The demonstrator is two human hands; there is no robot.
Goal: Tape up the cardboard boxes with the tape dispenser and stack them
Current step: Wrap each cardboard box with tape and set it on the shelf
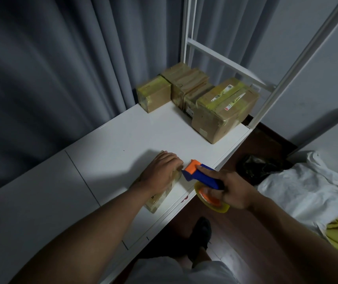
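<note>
One small cardboard box [160,193] lies near the front edge of the white desk [112,144], under the left hand [162,171], whose grip is pressed flat on top, fingers apart. The right hand [233,189] has its grip clamped on 1 blue-orange tape dispenser [202,177], nose at the box end. Approx. 4 taped boxes [196,99] stand at the far right corner.
</note>
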